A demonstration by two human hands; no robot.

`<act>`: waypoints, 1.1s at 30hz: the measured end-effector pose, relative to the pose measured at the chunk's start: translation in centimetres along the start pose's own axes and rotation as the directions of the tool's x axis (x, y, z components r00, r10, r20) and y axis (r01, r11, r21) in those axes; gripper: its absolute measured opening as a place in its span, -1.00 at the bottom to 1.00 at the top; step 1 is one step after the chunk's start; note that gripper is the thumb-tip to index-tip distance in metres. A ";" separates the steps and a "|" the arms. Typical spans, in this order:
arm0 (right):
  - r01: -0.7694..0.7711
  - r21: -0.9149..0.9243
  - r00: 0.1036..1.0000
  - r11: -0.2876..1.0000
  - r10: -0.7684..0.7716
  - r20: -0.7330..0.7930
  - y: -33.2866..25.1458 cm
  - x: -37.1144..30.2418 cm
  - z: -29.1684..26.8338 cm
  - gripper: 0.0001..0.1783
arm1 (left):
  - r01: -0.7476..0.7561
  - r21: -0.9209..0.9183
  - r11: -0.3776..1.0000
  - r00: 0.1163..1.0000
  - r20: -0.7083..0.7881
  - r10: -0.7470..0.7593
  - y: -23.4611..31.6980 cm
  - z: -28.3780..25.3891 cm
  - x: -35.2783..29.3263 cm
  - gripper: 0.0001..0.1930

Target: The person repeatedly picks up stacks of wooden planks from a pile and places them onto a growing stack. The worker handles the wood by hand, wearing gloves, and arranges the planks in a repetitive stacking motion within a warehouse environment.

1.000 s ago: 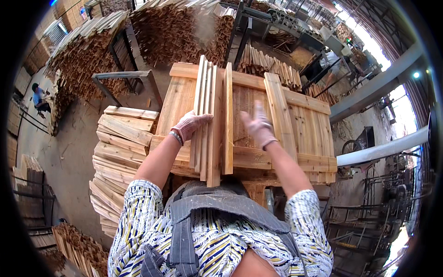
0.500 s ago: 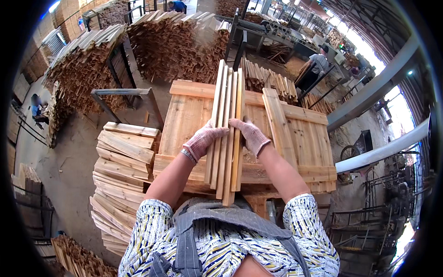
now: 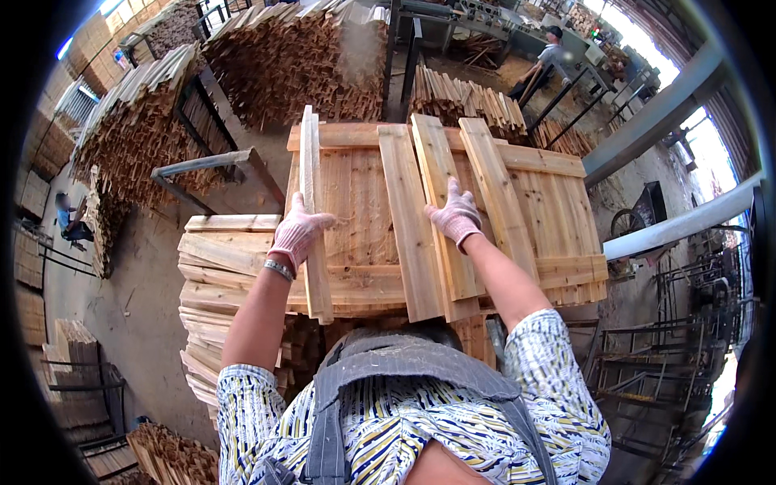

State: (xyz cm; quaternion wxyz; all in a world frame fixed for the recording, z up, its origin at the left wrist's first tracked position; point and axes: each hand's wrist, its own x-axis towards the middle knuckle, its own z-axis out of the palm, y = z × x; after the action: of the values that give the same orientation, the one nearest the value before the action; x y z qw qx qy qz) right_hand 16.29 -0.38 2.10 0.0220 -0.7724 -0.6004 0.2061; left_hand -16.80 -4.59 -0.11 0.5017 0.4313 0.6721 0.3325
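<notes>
Both my hands wear pale pinkish work gloves. My left hand [image 3: 301,233] grips a narrow wooden board [image 3: 315,279] standing on edge at the left of the wooden panel [image 3: 352,190]; its thumb reaches over to the right side. My right hand [image 3: 455,215] rests on a flat board [image 3: 459,271], fingers spread and thumb at its left edge. Left of that lies another flat board [image 3: 404,210], partly overlapping a further one beneath. A separate board [image 3: 497,194] lies to the right of my right hand. All run lengthwise away from me across the panel.
A stack of boards [image 3: 218,271] stands left of the panel, beside a metal frame [image 3: 202,164]. Large piles of wood strips [image 3: 299,69] rise beyond. Far right, a person [image 3: 551,61] stands near machinery; another person [image 3: 71,220] sits far left. A grey post [image 3: 663,121] slants at right.
My hands have moved apart. The bundle of boards held between them is split: some now lie flat in the middle, and my left hand has carried an upright one to the left.
</notes>
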 end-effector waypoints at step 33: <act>0.024 0.163 1.000 0.986 -0.022 -0.011 -8.4 -2.2 1.7 0.05 | 0.064 0.501 0.863 0.941 -0.318 0.114 -4.9 -2.7 4.8 -0.15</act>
State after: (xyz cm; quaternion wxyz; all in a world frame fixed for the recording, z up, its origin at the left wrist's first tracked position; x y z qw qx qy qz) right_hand 7.60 -0.44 3.57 0.0905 -0.7621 -0.5901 0.2507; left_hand -21.18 -2.24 -5.55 0.2445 0.4927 0.8055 0.2206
